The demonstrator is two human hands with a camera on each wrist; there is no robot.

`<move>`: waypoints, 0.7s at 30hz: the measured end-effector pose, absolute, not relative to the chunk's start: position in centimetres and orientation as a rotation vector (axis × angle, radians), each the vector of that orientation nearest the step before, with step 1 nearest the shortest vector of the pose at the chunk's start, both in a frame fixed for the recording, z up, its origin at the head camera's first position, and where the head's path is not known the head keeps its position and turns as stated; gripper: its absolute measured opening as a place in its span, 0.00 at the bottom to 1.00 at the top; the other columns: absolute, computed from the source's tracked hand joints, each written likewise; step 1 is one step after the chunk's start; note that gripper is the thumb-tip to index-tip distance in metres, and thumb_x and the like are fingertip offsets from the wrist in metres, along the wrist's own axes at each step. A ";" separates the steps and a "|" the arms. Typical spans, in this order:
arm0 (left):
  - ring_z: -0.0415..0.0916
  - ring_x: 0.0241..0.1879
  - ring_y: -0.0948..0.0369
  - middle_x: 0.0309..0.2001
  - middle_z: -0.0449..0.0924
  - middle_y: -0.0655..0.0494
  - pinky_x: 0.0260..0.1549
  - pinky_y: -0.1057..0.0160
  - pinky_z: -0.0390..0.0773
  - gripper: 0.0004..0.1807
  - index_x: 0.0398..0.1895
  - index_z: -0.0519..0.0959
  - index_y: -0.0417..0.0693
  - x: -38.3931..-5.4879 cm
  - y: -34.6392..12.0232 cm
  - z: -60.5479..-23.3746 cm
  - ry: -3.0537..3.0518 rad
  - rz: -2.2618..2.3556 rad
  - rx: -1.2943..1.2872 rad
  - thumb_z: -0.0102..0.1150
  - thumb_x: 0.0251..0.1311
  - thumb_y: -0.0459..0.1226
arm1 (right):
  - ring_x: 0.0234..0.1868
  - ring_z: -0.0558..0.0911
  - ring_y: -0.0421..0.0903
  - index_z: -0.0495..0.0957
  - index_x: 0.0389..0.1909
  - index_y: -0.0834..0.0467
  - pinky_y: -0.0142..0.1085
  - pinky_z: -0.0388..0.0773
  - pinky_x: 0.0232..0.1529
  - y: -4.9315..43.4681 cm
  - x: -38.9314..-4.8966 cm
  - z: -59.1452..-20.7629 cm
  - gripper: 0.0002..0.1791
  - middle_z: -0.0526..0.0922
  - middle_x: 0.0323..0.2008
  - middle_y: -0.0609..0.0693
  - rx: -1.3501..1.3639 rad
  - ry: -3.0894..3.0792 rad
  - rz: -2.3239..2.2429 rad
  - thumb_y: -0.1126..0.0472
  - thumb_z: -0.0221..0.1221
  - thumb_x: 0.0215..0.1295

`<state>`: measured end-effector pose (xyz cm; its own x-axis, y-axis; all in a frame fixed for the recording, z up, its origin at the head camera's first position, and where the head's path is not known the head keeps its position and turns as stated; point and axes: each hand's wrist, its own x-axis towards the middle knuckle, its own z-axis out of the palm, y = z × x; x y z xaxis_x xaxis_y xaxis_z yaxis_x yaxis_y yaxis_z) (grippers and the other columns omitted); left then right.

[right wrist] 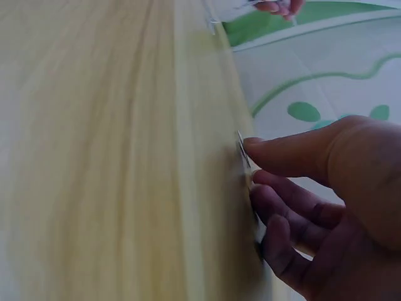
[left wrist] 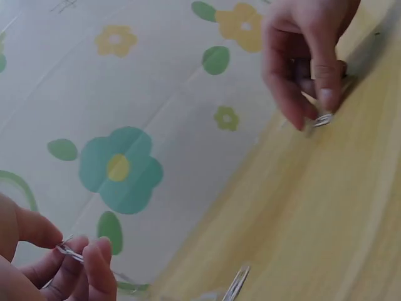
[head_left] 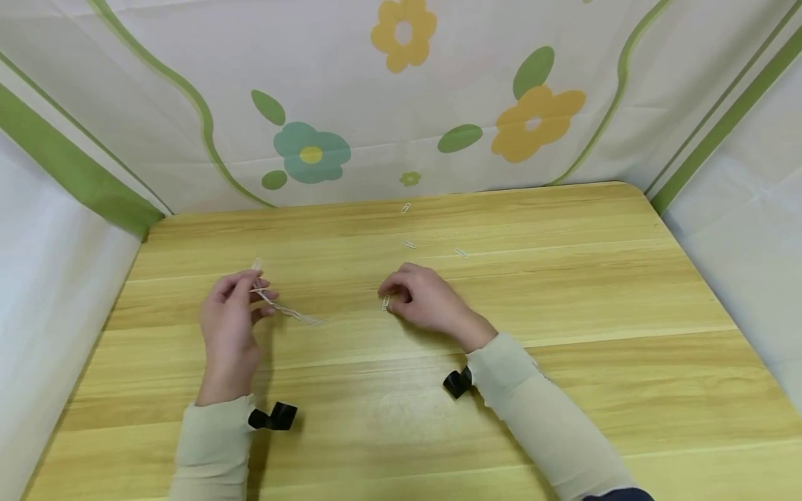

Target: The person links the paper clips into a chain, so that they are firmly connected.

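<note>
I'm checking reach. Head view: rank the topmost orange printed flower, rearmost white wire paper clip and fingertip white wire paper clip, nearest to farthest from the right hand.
1. Fingertip clip: left side of right hand
2. Rearmost clip: ahead
3. Orange flower: beyond, high up

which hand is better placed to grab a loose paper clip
Probably the right hand, nearer the three loose clips, though it pinches another clip; the left hand, farther away, holds a strand.

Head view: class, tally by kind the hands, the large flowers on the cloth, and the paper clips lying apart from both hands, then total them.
Paper clips apart from the hands: 3
Hands: 2
Large flowers: 3
Total: 8
</note>
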<state>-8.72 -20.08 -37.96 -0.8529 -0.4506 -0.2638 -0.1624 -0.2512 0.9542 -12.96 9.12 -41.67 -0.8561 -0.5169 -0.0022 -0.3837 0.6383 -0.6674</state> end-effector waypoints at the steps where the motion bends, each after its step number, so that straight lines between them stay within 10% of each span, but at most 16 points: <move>1: 0.85 0.30 0.61 0.39 0.85 0.56 0.23 0.68 0.82 0.09 0.51 0.83 0.41 -8.7 -20.3 -37.8 -1.743 -2.209 0.746 0.61 0.78 0.38 | 0.40 0.80 0.42 0.89 0.52 0.53 0.37 0.80 0.46 9.0 -12.9 -41.7 0.11 0.84 0.45 0.47 -0.747 2.672 -0.988 0.62 0.70 0.71; 21: 0.85 0.30 0.65 0.35 0.87 0.61 0.28 0.69 0.82 0.11 0.53 0.82 0.40 -9.7 -12.3 -40.2 -2.120 -2.277 0.505 0.59 0.80 0.38 | 0.35 0.82 0.43 0.77 0.44 0.54 0.37 0.82 0.40 10.9 -11.8 -41.6 0.05 0.85 0.37 0.49 -0.548 2.511 -1.261 0.59 0.63 0.78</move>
<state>-9.66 -12.30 -40.18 -0.9487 -0.2083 -0.2379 -0.2225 -0.0951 0.9703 -11.82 10.88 -41.60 -0.8896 -0.4504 -0.0761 -0.2079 0.5476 -0.8105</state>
